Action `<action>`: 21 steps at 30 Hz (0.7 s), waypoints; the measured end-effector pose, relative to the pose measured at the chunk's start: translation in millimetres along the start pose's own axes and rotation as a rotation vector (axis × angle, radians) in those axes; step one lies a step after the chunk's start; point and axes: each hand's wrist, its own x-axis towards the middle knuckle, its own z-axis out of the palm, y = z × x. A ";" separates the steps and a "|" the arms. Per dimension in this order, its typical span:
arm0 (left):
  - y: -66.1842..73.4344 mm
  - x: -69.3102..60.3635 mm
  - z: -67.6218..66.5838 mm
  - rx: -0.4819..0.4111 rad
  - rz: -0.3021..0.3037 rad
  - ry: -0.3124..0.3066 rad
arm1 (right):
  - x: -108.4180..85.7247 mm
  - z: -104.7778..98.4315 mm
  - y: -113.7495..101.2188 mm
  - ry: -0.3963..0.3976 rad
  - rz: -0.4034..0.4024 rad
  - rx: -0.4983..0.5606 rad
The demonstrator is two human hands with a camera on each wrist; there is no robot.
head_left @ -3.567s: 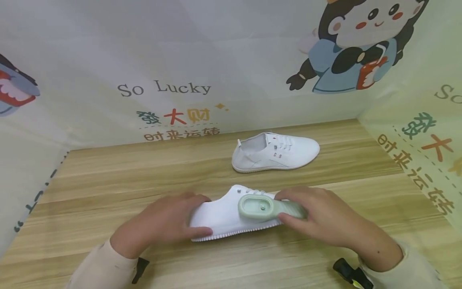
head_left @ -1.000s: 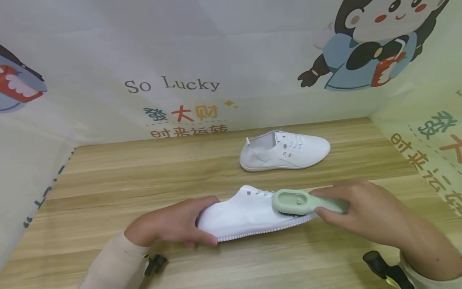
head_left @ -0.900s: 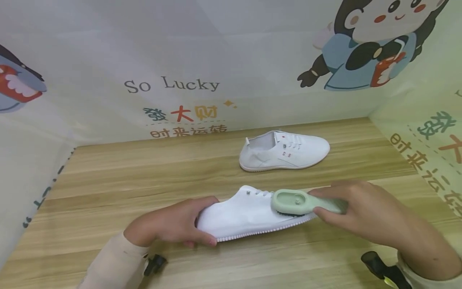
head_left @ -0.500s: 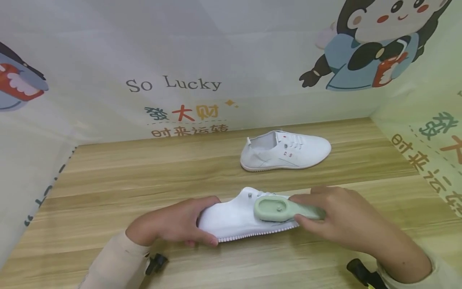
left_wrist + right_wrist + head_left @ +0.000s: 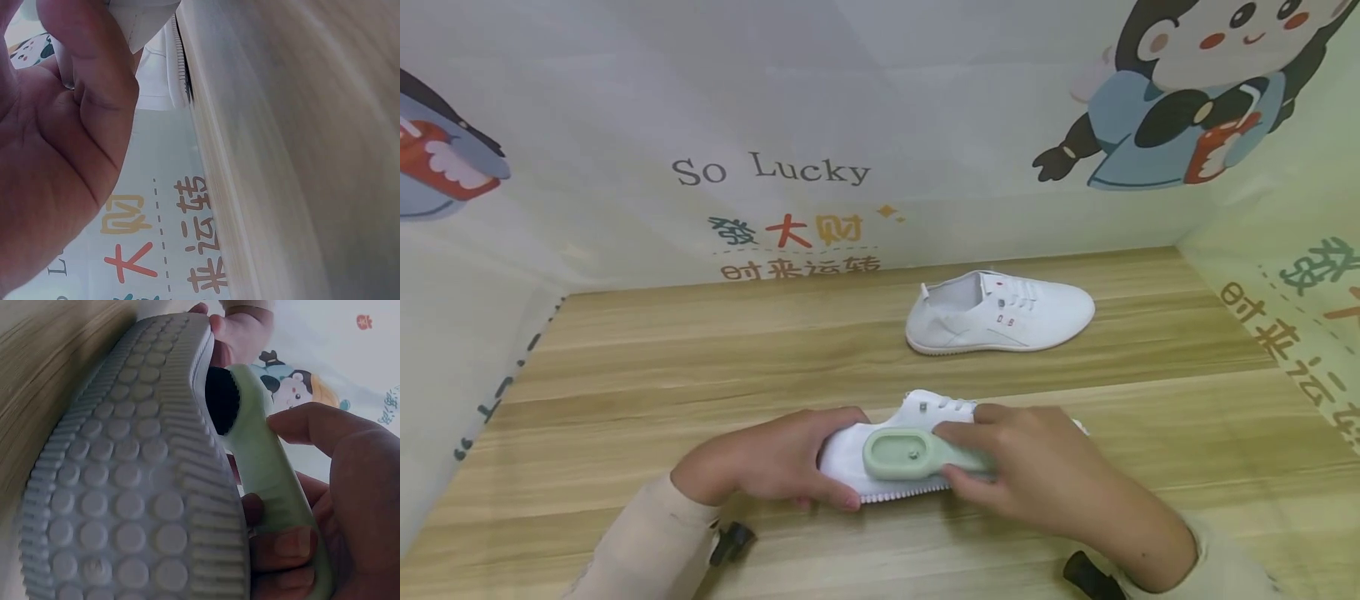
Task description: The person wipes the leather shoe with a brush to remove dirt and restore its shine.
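Note:
A white shoe lies toward the front of the wooden surface, its heel at the left. My left hand grips that heel, thumb on the near side. My right hand holds a pale green shoe brush by its handle, the head against the shoe's side close to the heel. In the right wrist view the brush's dark bristles face the shoe, and the studded sole shows, tilted up off the wood. My right hand covers most of the toe in the head view.
A second white shoe stands upright behind, toe to the right. Printed white sheets wall the wooden surface at the back and both sides. Black wrist mounts hang under the sleeves.
The brush in my right hand has slid left along the shoe, from near the toe to near the heel. My left hand keeps its grip on the heel. The view has shifted slightly.

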 end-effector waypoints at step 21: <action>0.7 -1.6 -1.0 -0.006 -0.014 0.001 | -0.4 -10.6 -0.5 -0.102 0.106 0.023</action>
